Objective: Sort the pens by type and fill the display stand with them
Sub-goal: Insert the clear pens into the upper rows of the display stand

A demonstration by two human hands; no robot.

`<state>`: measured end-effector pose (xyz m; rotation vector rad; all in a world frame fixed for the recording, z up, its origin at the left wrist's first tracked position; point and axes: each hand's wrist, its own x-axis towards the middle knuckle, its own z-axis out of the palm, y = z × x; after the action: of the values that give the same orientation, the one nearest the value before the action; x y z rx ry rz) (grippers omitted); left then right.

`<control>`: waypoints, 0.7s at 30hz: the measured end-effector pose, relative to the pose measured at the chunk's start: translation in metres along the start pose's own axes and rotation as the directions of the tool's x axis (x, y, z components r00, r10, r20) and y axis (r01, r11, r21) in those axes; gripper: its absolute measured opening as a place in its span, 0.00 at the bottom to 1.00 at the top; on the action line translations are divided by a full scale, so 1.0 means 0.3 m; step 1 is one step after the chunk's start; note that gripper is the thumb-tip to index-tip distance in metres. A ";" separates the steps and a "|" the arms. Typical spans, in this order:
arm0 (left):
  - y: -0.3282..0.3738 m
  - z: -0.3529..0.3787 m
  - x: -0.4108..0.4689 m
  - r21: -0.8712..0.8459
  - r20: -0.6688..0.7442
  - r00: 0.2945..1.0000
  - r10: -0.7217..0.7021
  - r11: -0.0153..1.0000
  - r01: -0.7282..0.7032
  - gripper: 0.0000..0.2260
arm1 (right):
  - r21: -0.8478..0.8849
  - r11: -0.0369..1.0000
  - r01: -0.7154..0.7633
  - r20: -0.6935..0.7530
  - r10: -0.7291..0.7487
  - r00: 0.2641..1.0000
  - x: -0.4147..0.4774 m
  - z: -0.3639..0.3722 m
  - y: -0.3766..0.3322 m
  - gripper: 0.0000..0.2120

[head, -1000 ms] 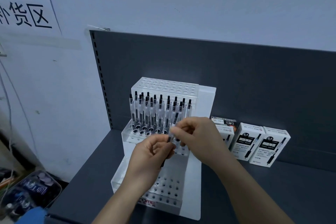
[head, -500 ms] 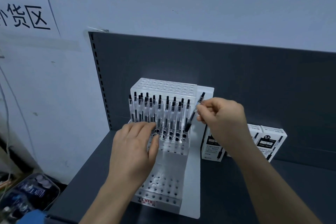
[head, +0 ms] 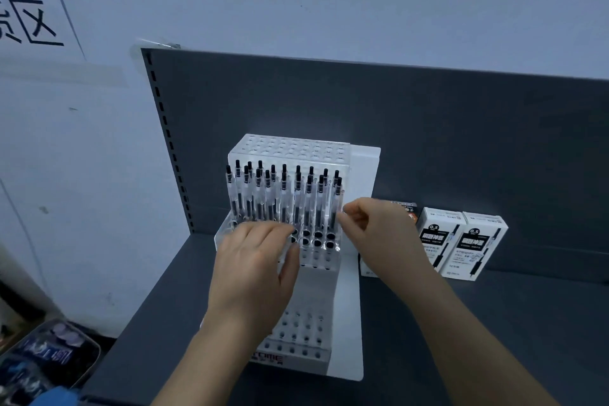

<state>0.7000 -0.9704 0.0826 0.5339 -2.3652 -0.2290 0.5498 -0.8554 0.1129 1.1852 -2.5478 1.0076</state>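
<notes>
A white tiered display stand (head: 346,306) sits on the dark shelf. Its middle tier holds several clear pens with black caps (head: 283,198), standing upright in rows. The top tier (head: 290,148) and the bottom tier (head: 296,333) show only bare holes. My left hand (head: 257,267) lies flat on the stand with straight fingers, just below the pens. My right hand (head: 379,234) is at the right end of the row, thumb and forefinger pinching the barrel of the rightmost pen (head: 338,188), which stands in its hole.
Two white pen boxes (head: 438,241) (head: 478,247) stand to the right of the stand, with another box (head: 405,208) partly hidden behind my right hand. A dark back panel (head: 428,125) closes the shelf. A bin of packets (head: 49,356) sits low on the left.
My right hand brought a tilted pen down into a hole at the row's right end, where it now stands upright. My left hand moved from the pens to lie flat on the stand.
</notes>
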 end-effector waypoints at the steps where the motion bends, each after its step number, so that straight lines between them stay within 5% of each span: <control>1: 0.007 0.004 0.002 -0.018 0.009 1.000 0.012 1.000 -0.012 0.16 | -0.001 1.000 -0.023 0.010 0.023 1.000 -0.023 -0.004 0.007 0.12; 5: 0.050 0.038 0.012 -0.067 -0.001 0.997 0.074 0.995 -0.074 0.16 | -0.100 0.993 -0.065 -0.009 0.064 0.998 -0.125 -0.031 0.061 0.18; 11: 0.192 0.131 0.008 -0.133 0.032 0.979 0.202 0.971 -0.197 0.16 | -0.200 0.959 -0.201 -0.105 0.183 0.978 -0.285 -0.126 0.197 0.14; 21: 0.657 0.276 -0.051 -0.301 0.080 0.935 0.344 0.903 -0.307 0.16 | -0.317 0.849 -0.422 -0.197 0.376 0.905 -0.577 -0.448 0.469 0.22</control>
<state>0.5933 -0.7850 0.0715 -0.0199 -2.4470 -0.4527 0.5464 -0.5979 0.0742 0.4863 -2.7711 0.6159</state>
